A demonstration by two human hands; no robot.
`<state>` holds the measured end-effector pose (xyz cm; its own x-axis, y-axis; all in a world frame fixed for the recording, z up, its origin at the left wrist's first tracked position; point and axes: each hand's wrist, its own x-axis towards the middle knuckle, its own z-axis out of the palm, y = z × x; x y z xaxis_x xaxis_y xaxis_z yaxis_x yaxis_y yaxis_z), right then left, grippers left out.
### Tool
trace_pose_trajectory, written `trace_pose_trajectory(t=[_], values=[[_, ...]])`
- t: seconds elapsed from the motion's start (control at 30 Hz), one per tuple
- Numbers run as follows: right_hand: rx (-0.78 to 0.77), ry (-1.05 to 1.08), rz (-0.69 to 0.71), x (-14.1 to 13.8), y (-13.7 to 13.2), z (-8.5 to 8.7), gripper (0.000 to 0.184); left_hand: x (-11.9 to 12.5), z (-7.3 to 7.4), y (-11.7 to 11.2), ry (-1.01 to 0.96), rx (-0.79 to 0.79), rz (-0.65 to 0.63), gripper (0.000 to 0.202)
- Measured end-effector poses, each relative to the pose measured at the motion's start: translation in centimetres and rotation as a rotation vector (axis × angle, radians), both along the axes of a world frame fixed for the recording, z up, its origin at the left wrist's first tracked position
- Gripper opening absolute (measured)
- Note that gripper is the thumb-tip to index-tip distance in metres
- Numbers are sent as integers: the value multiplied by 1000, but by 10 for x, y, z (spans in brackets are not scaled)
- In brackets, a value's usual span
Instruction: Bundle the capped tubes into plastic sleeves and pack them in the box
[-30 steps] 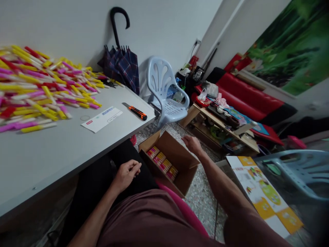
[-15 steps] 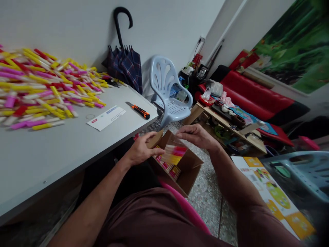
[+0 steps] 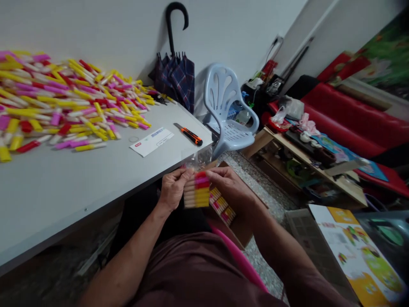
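Between my hands is a clear plastic bag of marker pens (image 3: 200,195), with white barrels and red, pink and yellow caps lying side by side. My left hand (image 3: 174,187) pinches its upper left part, thumb on top. At the upper right, my right hand (image 3: 225,177) has its fingers closed on the bag. The bag's loose clear end sticks up past my fingers towards the table edge. Below and to the right stands an open cardboard box (image 3: 244,232), partly covered by my right arm, holding several more packs of pens (image 3: 223,206).
A big heap of loose pens (image 3: 73,98) covers the left of the table (image 3: 96,179). An orange cutter knife (image 3: 189,134) and a white printed card (image 3: 151,141) lie near its edge. Beyond are an umbrella (image 3: 177,79) and a blue plastic chair (image 3: 228,106). A printed carton (image 3: 354,247) stands right.
The bag of pens has come up and left, out from over the box to in front of my body. Both hands moved with it, and the view has turned left.
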<state>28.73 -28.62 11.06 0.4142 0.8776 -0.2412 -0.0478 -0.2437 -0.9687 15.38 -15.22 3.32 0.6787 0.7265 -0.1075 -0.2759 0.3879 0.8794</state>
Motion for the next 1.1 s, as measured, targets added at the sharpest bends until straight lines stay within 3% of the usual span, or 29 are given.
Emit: trace_pose_trajectory(t=[0.3, 0.47, 0.77, 0.97, 1.1], values=[[-43, 88, 56, -32, 28, -61, 37, -37, -31, -24, 94, -285, 412, 43], [-90, 129, 71, -54, 31, -83, 43, -59, -47, -35, 159, -295, 498, 40], [-55, -149, 98, -71, 40, -117, 45, -77, -62, -48, 191, -410, 491, 48], [45, -202, 66, -88, 39, -130, 41, -103, -63, -44, 179, -403, 114, 52], [45, 8, 120, -84, 37, -129, 41, -110, -65, -47, 224, -368, 162, 46]])
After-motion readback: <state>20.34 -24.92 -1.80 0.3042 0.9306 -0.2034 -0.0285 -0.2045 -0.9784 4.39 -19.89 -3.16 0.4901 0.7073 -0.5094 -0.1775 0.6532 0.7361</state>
